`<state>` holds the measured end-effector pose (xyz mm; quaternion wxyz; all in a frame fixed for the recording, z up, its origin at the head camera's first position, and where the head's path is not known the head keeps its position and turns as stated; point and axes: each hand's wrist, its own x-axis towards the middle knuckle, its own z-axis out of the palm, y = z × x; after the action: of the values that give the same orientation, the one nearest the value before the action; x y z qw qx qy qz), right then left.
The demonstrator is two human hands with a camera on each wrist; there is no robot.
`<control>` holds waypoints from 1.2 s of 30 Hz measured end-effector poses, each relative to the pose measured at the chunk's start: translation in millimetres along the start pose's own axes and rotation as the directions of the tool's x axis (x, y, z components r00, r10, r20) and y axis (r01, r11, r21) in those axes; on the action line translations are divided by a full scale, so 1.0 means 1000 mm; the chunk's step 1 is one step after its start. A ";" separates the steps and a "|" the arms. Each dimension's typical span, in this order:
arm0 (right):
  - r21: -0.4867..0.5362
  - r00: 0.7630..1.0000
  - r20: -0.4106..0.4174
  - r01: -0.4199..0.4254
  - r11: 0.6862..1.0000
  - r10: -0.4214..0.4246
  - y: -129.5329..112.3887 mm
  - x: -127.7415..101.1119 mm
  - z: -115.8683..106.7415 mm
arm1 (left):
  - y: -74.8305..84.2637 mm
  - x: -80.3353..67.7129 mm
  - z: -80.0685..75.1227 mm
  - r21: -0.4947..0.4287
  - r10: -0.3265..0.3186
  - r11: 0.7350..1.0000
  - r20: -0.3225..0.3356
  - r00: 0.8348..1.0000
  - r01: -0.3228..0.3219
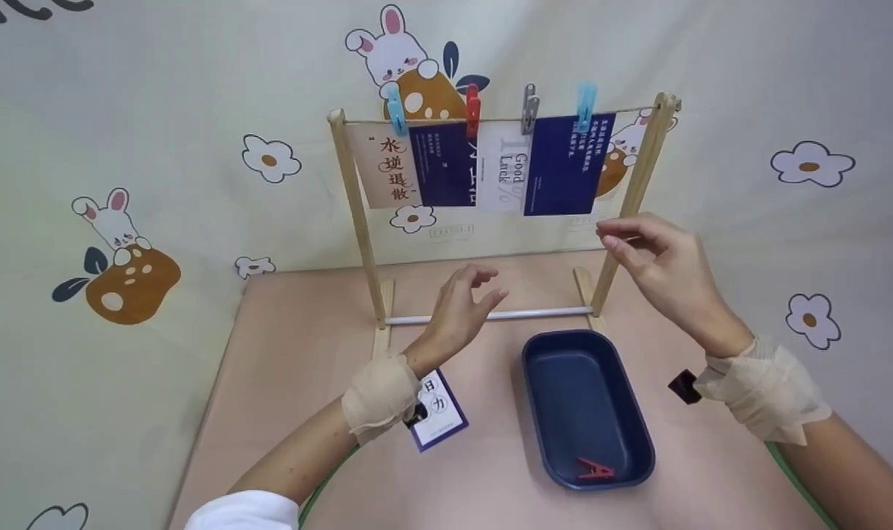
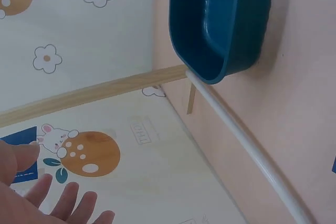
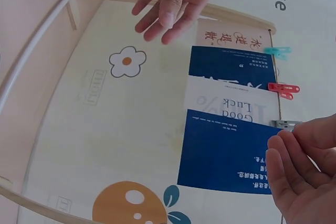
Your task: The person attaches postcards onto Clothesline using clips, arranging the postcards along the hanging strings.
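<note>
A string (image 1: pixel 431 120) on a wooden rack (image 1: pixel 358 221) carries a beige card (image 1: pixel 376 177), a navy card (image 1: pixel 442 173), a white card (image 1: pixel 498 177) and another navy card (image 1: pixel 564 173). Light-blue (image 1: pixel 394 110), red (image 1: pixel 473 110), grey (image 1: pixel 530 110) and light-blue (image 1: pixel 585 107) clothespins grip them at the top. My right hand (image 1: pixel 671 269), fingers loosely bent, hovers before the rack's right post, near the rightmost card (image 3: pixel 226 150); nothing shows in it. Below the hanging cards, my left hand (image 1: pixel 461 309) is raised with relaxed, parted fingers and holds nothing.
A dark blue tray (image 1: pixel 532 397) stands on the pink table (image 1: pixel 284 346), with a red clothespin (image 1: pixel 595 469) inside near its front end. One white card with a blue border (image 1: pixel 446 423) lies under my left wrist. Behind the rack hangs a patterned cloth (image 1: pixel 218 88).
</note>
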<state>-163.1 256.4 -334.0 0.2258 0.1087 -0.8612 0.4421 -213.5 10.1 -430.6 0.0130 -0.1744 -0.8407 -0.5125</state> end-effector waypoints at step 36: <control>-0.240 0.995 0.065 0.093 0.966 -0.079 0.088 -0.105 0.060 | -0.144 -0.093 0.008 0.191 -0.254 0.944 -0.101 0.962 0.269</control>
<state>-122.8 258.6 -478.1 0.2328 0.1296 -0.9092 0.3200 -169.0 -68.2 -576.3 -0.0057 -0.0395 -0.9032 -0.4273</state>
